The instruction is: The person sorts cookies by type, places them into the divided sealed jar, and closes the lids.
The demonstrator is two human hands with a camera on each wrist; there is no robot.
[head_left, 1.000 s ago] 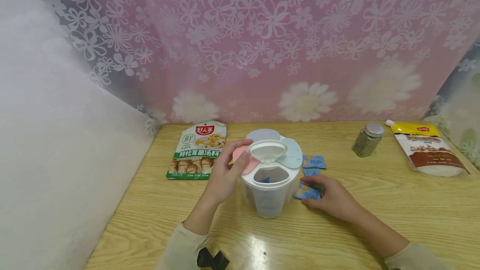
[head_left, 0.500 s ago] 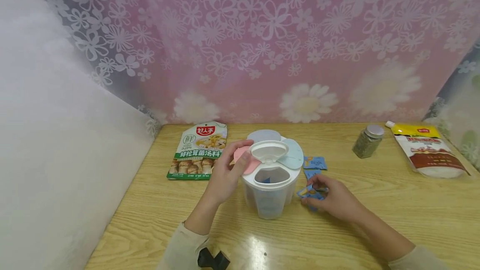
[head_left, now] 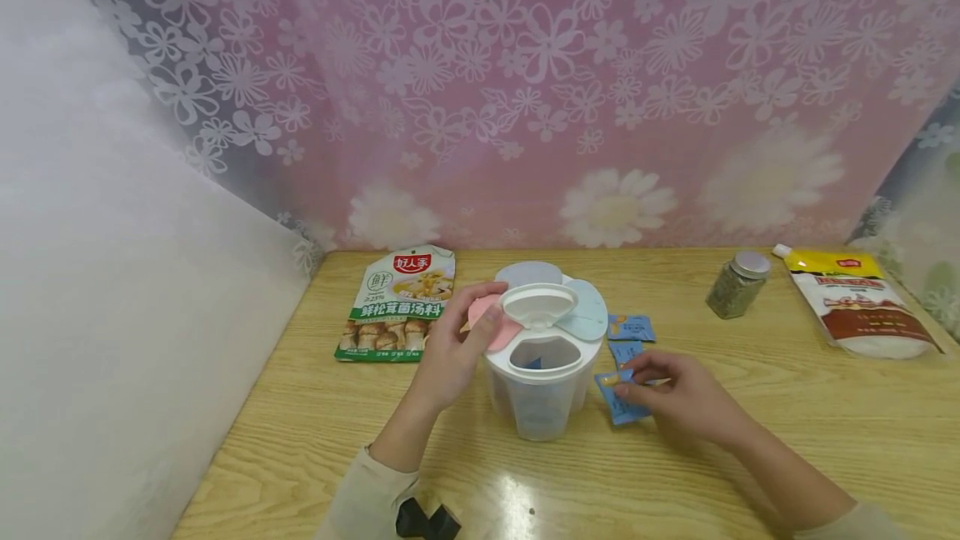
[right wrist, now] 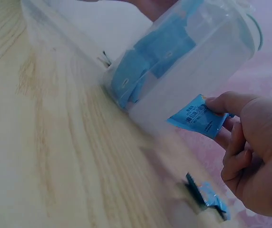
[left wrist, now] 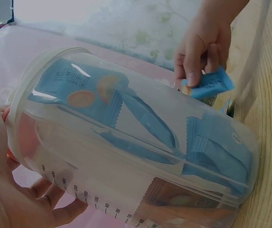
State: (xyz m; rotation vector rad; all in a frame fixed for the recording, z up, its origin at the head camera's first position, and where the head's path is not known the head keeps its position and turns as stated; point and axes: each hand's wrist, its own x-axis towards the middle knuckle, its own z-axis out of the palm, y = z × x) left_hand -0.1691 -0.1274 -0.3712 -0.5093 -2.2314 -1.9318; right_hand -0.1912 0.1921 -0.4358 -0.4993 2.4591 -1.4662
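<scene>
A clear plastic storage canister [head_left: 542, 415] with a white lid stands upright on the table. Its front flap [head_left: 540, 305] is raised over an open compartment, and the pink, grey and pale blue flaps lie down. Blue snack packets [left wrist: 221, 147] show through its wall in the left wrist view. My left hand [head_left: 448, 361] grips the canister's left side at the lid, thumb by the pink flap. Right of the canister, my right hand [head_left: 693, 400] pinches a small blue snack packet [right wrist: 198, 116] between thumb and fingers, just above the table. Two more blue packets [head_left: 632, 327] lie behind it.
A green-and-white soup seasoning pouch [head_left: 393, 307] lies at the back left. Toward the back right are a glass jar [head_left: 737, 286] of dried herbs and a yellow, white and brown spouted pouch [head_left: 862, 302]. A floral curtain [head_left: 525, 107] hangs behind the wooden table [head_left: 315, 440].
The right hand has picked up the front blue packet, turned it and moved slightly right with it. The left hand has stayed on the canister.
</scene>
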